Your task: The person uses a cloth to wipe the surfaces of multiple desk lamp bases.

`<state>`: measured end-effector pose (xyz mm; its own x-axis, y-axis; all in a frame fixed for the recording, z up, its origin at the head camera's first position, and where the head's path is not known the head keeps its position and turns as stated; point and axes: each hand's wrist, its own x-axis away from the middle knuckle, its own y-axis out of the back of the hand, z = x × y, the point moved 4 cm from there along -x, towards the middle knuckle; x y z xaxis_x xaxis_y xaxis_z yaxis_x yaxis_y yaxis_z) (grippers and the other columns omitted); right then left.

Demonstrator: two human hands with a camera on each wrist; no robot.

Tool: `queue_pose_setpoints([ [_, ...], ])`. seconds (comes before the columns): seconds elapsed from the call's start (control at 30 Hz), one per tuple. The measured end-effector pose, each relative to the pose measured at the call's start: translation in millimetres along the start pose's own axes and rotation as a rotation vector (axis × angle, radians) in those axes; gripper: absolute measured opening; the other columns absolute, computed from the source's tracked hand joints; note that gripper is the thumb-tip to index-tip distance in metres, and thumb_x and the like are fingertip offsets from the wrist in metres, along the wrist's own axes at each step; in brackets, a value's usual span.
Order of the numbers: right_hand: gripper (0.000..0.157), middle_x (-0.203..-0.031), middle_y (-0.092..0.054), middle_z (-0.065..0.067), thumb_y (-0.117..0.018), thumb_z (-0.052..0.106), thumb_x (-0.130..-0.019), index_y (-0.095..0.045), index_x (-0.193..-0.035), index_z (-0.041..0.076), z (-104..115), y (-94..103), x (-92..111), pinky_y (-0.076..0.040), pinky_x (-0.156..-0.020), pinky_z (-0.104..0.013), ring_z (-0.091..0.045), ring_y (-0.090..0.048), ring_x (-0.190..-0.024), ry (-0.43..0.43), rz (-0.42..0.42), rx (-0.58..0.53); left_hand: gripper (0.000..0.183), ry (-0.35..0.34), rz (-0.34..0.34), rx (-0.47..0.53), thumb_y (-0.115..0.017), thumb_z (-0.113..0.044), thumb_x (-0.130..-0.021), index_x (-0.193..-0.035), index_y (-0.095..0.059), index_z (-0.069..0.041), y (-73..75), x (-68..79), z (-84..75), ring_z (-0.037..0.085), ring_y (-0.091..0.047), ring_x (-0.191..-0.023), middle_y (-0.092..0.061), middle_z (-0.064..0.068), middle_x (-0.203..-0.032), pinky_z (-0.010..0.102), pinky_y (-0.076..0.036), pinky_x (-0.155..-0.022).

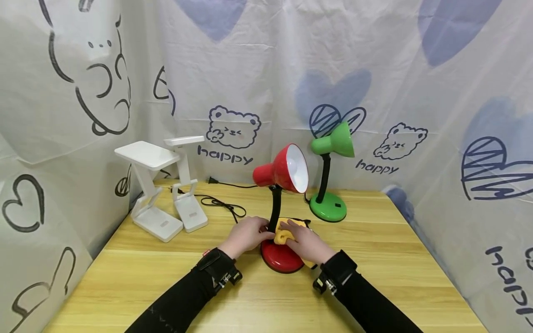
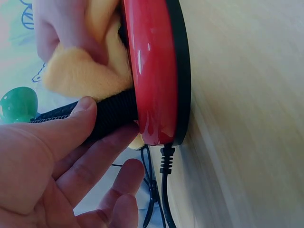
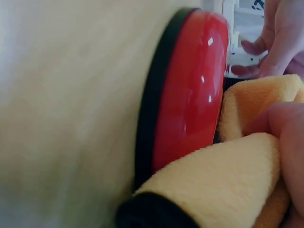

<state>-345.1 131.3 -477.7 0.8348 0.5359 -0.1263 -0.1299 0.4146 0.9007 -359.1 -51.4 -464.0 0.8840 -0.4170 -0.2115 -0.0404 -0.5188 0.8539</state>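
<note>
A person's left hand [image 1: 245, 236] is at the neck of a lamp [image 1: 283, 256] mid-table, right hand [image 1: 310, 243] opposite with a cloth [image 1: 284, 236] against the neck's right side. Behind, to the right — a second lamp [image 1: 329, 208]. Two others [image 1: 189, 210] stand side by side at the table's [image 1: 354, 300] left, before hanging fabric [image 1: 270, 55].

The site is a curtained tabletop booth. Printed fabric [image 1: 270, 69], bearing hearts [image 1: 333, 88], bears [image 1: 234, 127] and the word "happy", hangs behind the wood-grain table [image 1: 374, 277] and along both sides. The table carries two white lamps [image 1: 147, 155], a green lamp [image 1: 343, 141] and a red lamp [image 1: 281, 171]. Wrist cameras [image 1: 236, 276] indicate a recording setup. The building type cannot be determined.
</note>
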Motion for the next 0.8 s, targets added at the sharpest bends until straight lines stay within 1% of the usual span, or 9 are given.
queue_pose_setpoints([
  [0.1, 0.040, -0.121, -0.054, -0.007, -0.047, 0.024, -0.092, -0.046, -0.132, 0.023, -8.5, -1.2, -9.6, -0.043, -0.082, -0.036, -0.014, -0.056, -0.094, -0.035, 0.001, -0.072, 0.022, 0.002, -0.001, 0.010, -0.065, -0.046, -0.079, -0.089, -0.067, -0.026, 0.0, 0.1, -1.5, 0.003, -0.053, -0.065, -0.058, -0.017, -0.069, 0.024, -0.041, -0.055],
  [0.17, 0.036, -0.095, -0.061, -0.001, -0.046, 0.024, -0.092, -0.048, -0.128, 0.028, -13.8, -3.1, -15.8, -0.043, -0.075, -0.031, -0.010, -0.055, -0.078, -0.049, 0.006, -0.095, 0.023, 0.005, -0.001, 0.019, -0.066, -0.045, -0.079, -0.090, -0.067, -0.026, 0.1, 0.2, -1.9, 0.003, -0.054, -0.066, -0.058, -0.017, -0.069, 0.025, -0.041, -0.056],
  [0.23, 0.033, -0.071, -0.054, 0.004, -0.045, 0.025, -0.093, -0.049, -0.125, 0.031, -17.8, -4.7, -20.7, -0.042, -0.064, -0.028, -0.009, -0.048, -0.060, -0.055, 0.017, -0.113, 0.024, 0.010, 0.002, 0.030, -0.066, -0.045, -0.079, -0.091, -0.068, -0.025, 0.5, 0.7, -2.4, 0.003, -0.054, -0.066, -0.059, -0.017, -0.070, 0.025, -0.041, -0.056],
  [0.33, 0.031, -0.059, -0.044, 0.005, -0.045, 0.025, -0.093, -0.050, -0.123, 0.032, -21.0, -6.4, -23.8, -0.037, -0.052, -0.026, -0.010, -0.041, -0.047, -0.061, 0.025, -0.138, 0.026, 0.019, 0.004, 0.027, -0.066, -0.046, -0.078, -0.093, -0.068, -0.025, 0.4, 1.3, -2.4, 0.004, -0.054, -0.067, -0.059, -0.017, -0.071, 0.025, -0.041, -0.056],
  [0.63, 0.036, -0.056, -0.041, 0.006, -0.043, 0.026, -0.094, -0.046, -0.129, 0.032, -15.2, -6.8, -4.3, -0.037, -0.049, -0.026, -0.009, -0.040, -0.045, -0.093, -0.008, -0.133, 0.022, 0.028, 0.004, -0.001, -0.065, -0.048, -0.078, -0.086, -0.066, -0.028, -0.7, 2.5, -1.6, 0.004, -0.054, -0.066, -0.058, -0.016, -0.071, 0.026, -0.041, -0.053],
  [0.67, 0.037, -0.063, -0.049, 0.007, -0.043, 0.026, -0.094, -0.045, -0.130, 0.031, -14.8, -6.0, -1.3, -0.038, -0.052, -0.026, -0.009, -0.040, -0.046, -0.093, -0.012, -0.132, 0.021, 0.028, 0.002, -0.004, -0.065, -0.048, -0.078, -0.085, -0.066, -0.028, -0.6, 2.3, -1.5, 0.004, -0.054, -0.066, -0.058, -0.016, -0.071, 0.026, -0.041, -0.054],
  [0.7, 0.037, -0.075, -0.056, 0.008, -0.043, 0.026, -0.094, -0.045, -0.130, 0.031, -14.1, -4.9, 1.9, -0.042, -0.058, -0.027, -0.007, -0.047, -0.053, -0.093, -0.019, -0.129, 0.020, 0.028, 0.001, -0.007, -0.065, -0.048, -0.078, -0.084, -0.066, -0.029, -0.1, 2.1, -1.4, 0.004, -0.054, -0.066, -0.058, -0.016, -0.071, 0.026, -0.041, -0.054],
  [0.73, 0.038, -0.087, -0.059, 0.008, -0.044, 0.026, -0.094, -0.044, -0.131, 0.031, -13.8, -3.9, 5.4, -0.041, -0.057, -0.027, -0.007, -0.044, -0.051, -0.095, -0.022, -0.128, 0.020, 0.029, 0.000, -0.008, -0.065, -0.048, -0.078, -0.084, -0.065, -0.029, 0.3, 1.7, -1.5, 0.005, -0.054, -0.066, -0.058, -0.016, -0.071, 0.026, -0.041, -0.055],
  [0.8, 0.038, -0.117, -0.055, 0.006, -0.043, 0.026, -0.094, -0.044, -0.132, 0.030, -12.8, -1.8, 13.7, -0.040, -0.059, -0.027, -0.005, -0.039, -0.048, -0.095, -0.036, -0.122, 0.020, 0.030, -0.006, -0.016, -0.065, -0.049, -0.078, -0.084, -0.066, -0.030, 0.7, 0.9, -1.5, 0.005, -0.054, -0.068, -0.058, -0.016, -0.071, 0.026, -0.041, -0.056],
])
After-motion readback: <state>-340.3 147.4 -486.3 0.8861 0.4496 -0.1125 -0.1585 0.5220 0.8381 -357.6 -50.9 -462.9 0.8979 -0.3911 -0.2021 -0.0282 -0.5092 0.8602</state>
